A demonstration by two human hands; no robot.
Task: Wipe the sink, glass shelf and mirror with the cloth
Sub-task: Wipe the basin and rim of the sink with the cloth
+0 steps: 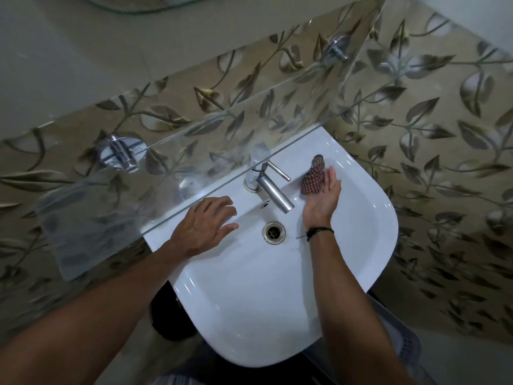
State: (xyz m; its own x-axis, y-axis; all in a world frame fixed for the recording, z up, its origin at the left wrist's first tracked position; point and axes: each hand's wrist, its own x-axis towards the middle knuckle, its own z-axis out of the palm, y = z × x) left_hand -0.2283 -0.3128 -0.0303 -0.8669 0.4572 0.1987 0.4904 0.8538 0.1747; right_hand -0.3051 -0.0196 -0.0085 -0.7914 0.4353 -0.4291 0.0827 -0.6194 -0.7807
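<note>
Right now I am pressing my right hand point(323, 195), fingers straight and together, against the checked cloth point(313, 176) lying on the sink point(249, 301) ledge right of the tap point(273, 190). My left hand point(205, 223) is resting, fingers spread apart, on the left rim beside the glass shelf point(125, 204) edge.

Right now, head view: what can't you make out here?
All head view.
Cut off: mirror, top edge leaves only its rim.
Hidden: whether the right hand grips the cloth; the cloth covers the thumb side.
Hidden: dark thing under the sink, behind it and the left forearm.
</note>
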